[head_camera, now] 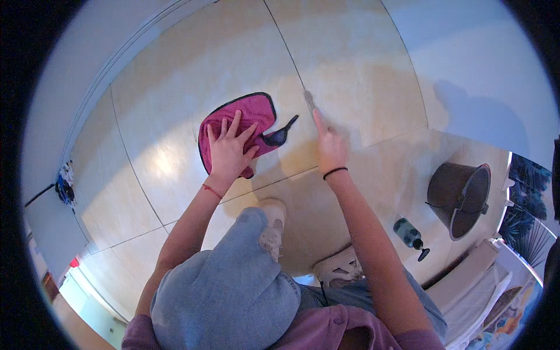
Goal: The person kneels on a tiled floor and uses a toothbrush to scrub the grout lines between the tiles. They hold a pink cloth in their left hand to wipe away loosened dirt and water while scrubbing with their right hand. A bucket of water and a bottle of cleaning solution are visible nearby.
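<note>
A magenta cloth (258, 109) with a black edging lies crumpled on the pale tiled floor (210, 57). My left hand (229, 148) rests on it, palm down and fingers spread. From the cloth's right side sticks out a dark pointed flap or strap (280, 136). To the right of the cloth, my right hand (331, 146) stretches its index finger towards a dark joint line between the tiles, the other fingers curled. A grey streak (309, 99), perhaps a shadow or reflection, runs ahead of that fingertip. Whether the curled fingers hold anything is hidden.
A dark bucket (450, 192) with a handle stands at right. Nearer me is a greenish pump bottle (407, 232). My shoes (272, 223) are on the floor below my hands. White walls (472, 65) border the floor, and a small pile of fabric (65, 183) lies far left.
</note>
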### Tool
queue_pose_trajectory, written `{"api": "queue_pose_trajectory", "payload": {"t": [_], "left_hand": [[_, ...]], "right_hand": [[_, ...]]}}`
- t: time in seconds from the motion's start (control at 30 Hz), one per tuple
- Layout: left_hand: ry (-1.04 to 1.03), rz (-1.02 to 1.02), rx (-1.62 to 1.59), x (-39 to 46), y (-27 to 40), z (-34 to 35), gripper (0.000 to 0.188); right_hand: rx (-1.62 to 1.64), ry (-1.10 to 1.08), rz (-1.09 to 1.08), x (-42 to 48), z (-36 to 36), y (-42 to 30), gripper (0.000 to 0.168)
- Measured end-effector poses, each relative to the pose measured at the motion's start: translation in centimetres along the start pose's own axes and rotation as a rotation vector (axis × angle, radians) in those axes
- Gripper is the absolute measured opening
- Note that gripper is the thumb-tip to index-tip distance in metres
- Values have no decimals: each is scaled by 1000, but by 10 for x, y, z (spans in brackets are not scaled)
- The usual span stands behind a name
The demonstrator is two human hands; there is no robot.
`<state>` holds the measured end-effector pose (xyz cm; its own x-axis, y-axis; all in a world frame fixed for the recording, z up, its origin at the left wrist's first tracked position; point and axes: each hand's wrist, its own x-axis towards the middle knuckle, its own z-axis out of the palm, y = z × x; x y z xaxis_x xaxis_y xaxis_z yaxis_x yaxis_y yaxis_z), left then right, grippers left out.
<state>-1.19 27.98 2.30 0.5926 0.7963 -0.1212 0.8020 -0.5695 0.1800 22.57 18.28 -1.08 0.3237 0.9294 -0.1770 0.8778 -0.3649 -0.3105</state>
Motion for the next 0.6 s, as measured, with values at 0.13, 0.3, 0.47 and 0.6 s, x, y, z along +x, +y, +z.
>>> {"api": "queue_pose_trajectory", "payload": {"t": [0.13,0.3,0.47,0.6], "left_hand": [[-17,-7,29,-2,0,0,63],[1,-19,-4,-3,-1,2,62],[4,-21,-9,-2,0,2,61],[-19,8,13,1,2,-1,61]], "right_hand": [[82,-43,31,-21,1,9,82],[130,-109,52,-115,-6,38,81],[171,8,41,-40,-8,8,82],[53,26,37,-1,1,4,81]]}}
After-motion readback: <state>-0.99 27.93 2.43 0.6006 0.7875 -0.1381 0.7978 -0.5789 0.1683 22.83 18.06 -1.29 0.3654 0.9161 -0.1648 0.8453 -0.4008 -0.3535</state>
